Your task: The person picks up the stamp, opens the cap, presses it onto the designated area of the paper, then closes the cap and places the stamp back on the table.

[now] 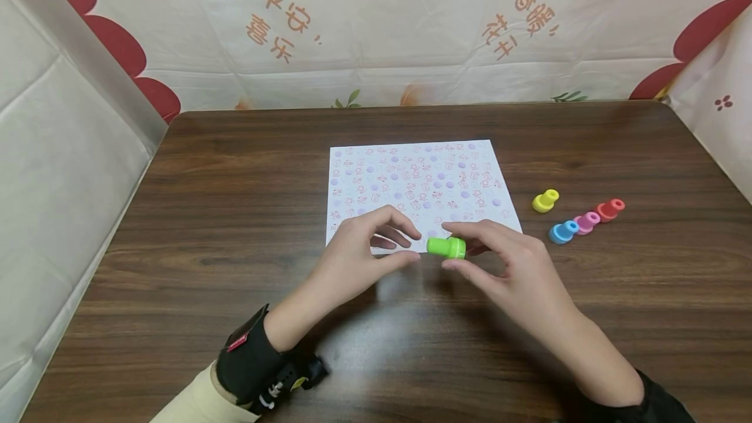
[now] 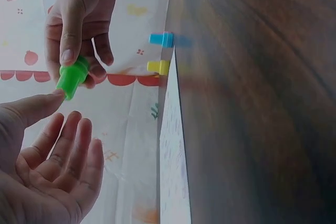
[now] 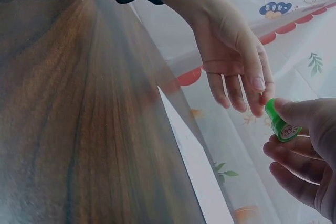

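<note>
A bright green toy stamp (image 1: 446, 247) is between the two hands, above the near edge of a patterned sheet of paper (image 1: 405, 181). My right hand (image 1: 519, 266) pinches its wider end between thumb and fingers, and the narrow handle points toward the left hand. In the right wrist view, the stamp's round end (image 3: 289, 131) shows a line pattern. My left hand (image 1: 358, 253) has relaxed, spread fingers and grips nothing. Its thumb tip is right at the handle's end in the left wrist view. Small red and purple prints cover the paper.
Right of the paper stands a yellow stamp (image 1: 546, 201). Beyond it, blue (image 1: 564, 232), pink (image 1: 587, 222) and red (image 1: 610, 209) stamps sit close together in a row. The dark wooden table (image 1: 235, 214) meets a printed white cloth (image 1: 376, 31) at its back.
</note>
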The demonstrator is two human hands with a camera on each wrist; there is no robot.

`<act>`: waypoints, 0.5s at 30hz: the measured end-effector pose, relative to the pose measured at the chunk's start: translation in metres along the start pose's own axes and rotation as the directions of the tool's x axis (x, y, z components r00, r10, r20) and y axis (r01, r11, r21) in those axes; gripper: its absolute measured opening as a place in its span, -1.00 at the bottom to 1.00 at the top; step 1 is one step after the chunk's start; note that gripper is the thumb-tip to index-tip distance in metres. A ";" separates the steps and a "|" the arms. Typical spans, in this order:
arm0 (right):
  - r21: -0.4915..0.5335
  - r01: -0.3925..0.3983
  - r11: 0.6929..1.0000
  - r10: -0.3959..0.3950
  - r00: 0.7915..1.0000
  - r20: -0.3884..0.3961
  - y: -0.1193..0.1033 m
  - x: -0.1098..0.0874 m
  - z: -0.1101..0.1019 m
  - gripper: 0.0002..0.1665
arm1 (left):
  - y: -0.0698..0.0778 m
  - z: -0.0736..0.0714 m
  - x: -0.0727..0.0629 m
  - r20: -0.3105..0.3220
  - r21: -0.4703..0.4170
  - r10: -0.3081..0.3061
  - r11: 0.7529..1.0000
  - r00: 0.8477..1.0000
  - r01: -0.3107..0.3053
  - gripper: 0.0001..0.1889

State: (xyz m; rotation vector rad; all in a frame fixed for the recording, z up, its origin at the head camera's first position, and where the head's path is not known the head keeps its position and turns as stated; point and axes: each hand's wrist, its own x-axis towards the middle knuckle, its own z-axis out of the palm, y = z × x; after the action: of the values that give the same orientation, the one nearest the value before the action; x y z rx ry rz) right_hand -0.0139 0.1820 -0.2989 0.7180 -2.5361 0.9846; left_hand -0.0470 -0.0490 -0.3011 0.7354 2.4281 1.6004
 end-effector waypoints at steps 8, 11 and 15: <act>-0.008 0.023 1.000 -0.024 0.998 -0.051 0.002 0.003 -0.007 -0.42 | 0.003 -0.015 0.000 -0.048 0.144 0.043 0.989 0.998 -0.036 -0.78; -0.002 0.022 1.000 -0.023 0.996 -0.081 0.004 0.004 -0.010 -0.38 | 0.003 -0.022 0.000 -0.062 0.270 0.056 0.962 0.997 -0.037 -0.77; 0.003 0.014 1.000 -0.014 0.993 -0.116 0.006 0.005 -0.014 -0.45 | 0.004 -0.031 -0.002 -0.082 0.408 0.048 0.913 0.995 -0.010 -0.71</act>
State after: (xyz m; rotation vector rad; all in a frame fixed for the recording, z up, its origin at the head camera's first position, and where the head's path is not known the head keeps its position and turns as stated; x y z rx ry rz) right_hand -0.0192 0.1942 -0.2898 0.6588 -2.4265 0.9972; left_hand -0.0555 -0.0746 -0.2844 0.7714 2.8723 1.1633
